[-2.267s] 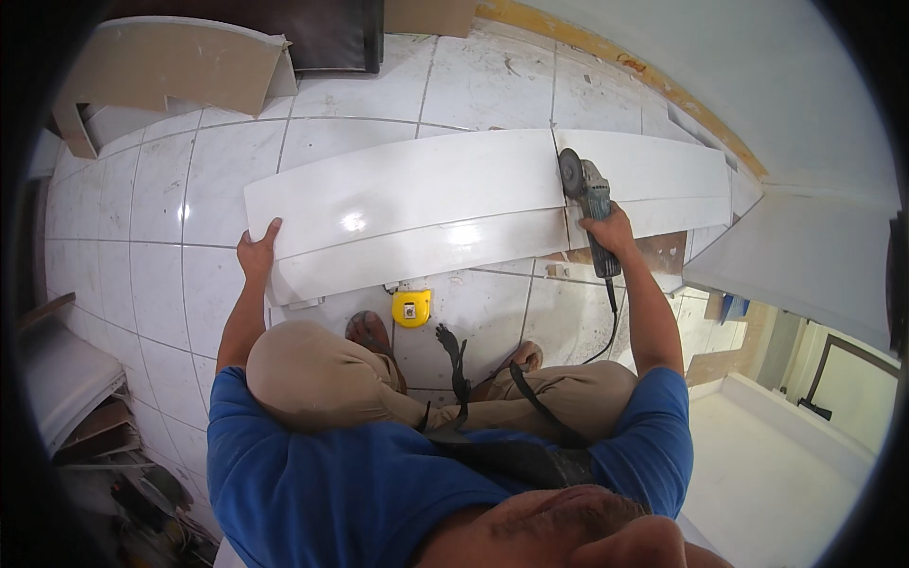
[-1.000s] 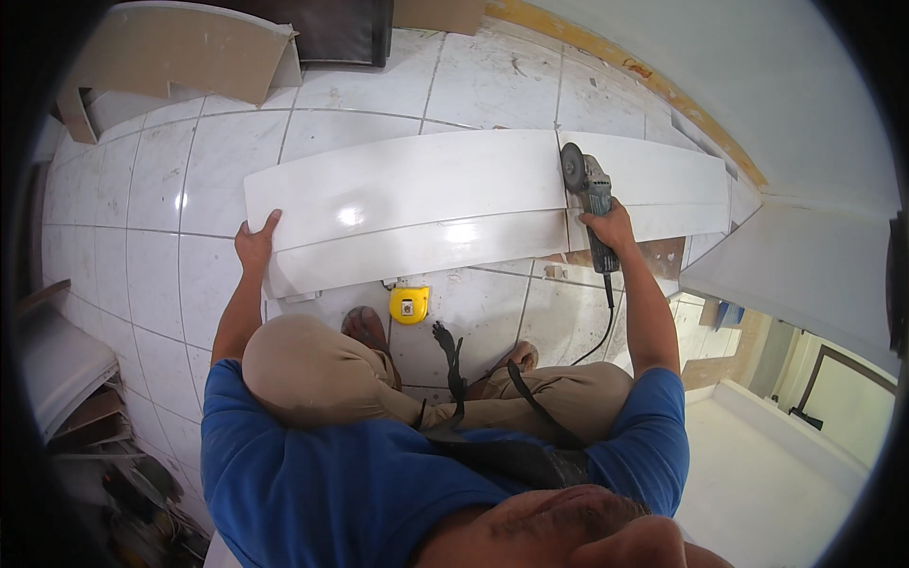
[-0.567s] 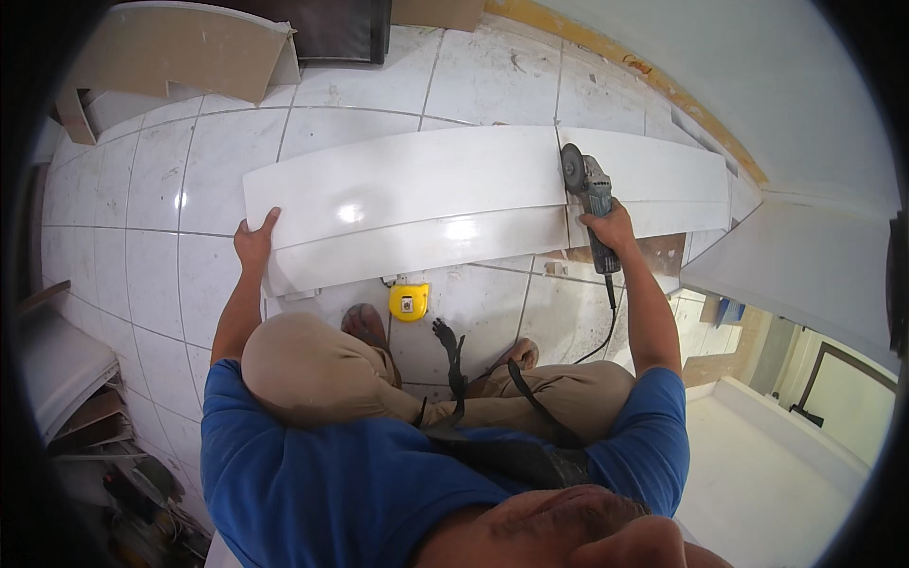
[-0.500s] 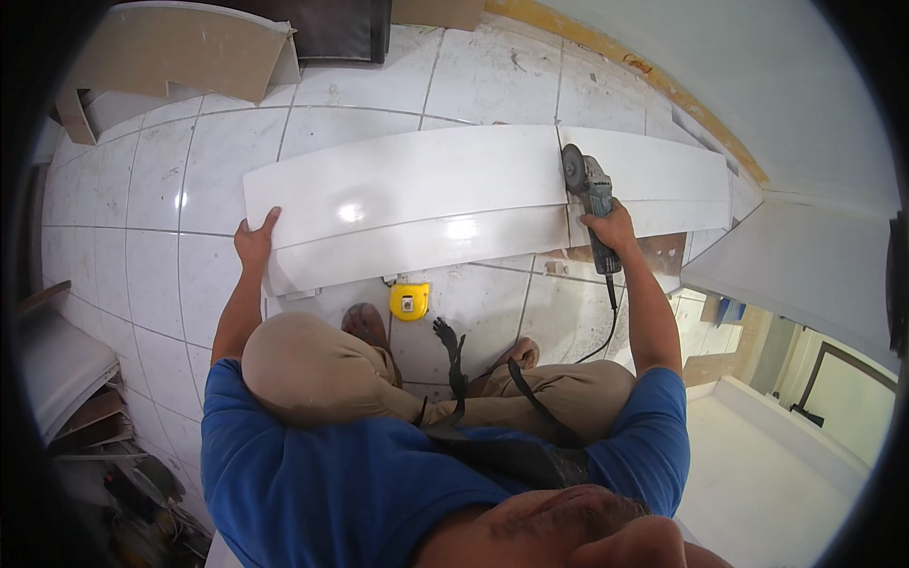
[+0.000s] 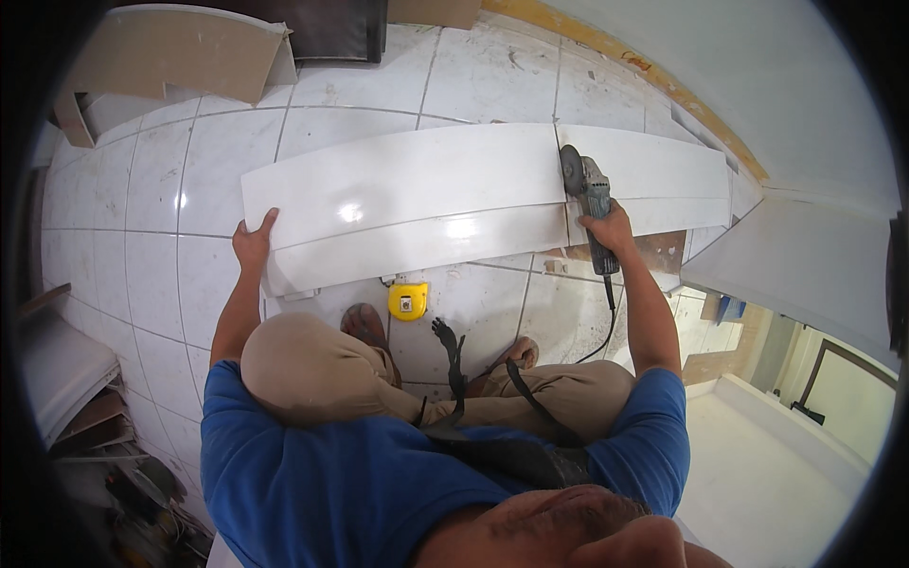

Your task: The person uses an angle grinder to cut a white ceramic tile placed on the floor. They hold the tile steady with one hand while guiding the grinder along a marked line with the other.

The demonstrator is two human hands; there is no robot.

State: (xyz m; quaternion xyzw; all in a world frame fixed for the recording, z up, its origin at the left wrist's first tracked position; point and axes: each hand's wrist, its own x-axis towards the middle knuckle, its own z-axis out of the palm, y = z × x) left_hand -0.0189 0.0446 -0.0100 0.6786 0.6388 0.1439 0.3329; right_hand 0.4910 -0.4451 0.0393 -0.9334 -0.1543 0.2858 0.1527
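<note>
My right hand (image 5: 611,227) is wrapped round the body of an angle grinder (image 5: 595,201). The grinder's round disc (image 5: 572,170) sits at a dark cut line running across a long white panel, close to the panel's far edge. Left of that line lies the longer part of the white panel (image 5: 407,185); the shorter part (image 5: 653,175) lies to the right. At the panel's left end my left hand (image 5: 254,239) grips the edge, thumb on top and fingers partly hidden. A power cord (image 5: 611,317) trails from the grinder toward my right knee.
A yellow tape measure (image 5: 408,302) lies on the white tiled floor (image 5: 151,204) between my feet and the panel. Brown board offcuts (image 5: 189,47) lean at the far left. Scrap and cables (image 5: 151,492) pile up at the lower left. A white wall panel (image 5: 805,265) stands at right.
Almost nothing differs. The grinder and my right hand have shifted very slightly left in the picture, along with the whole scene; both hands keep their hold.
</note>
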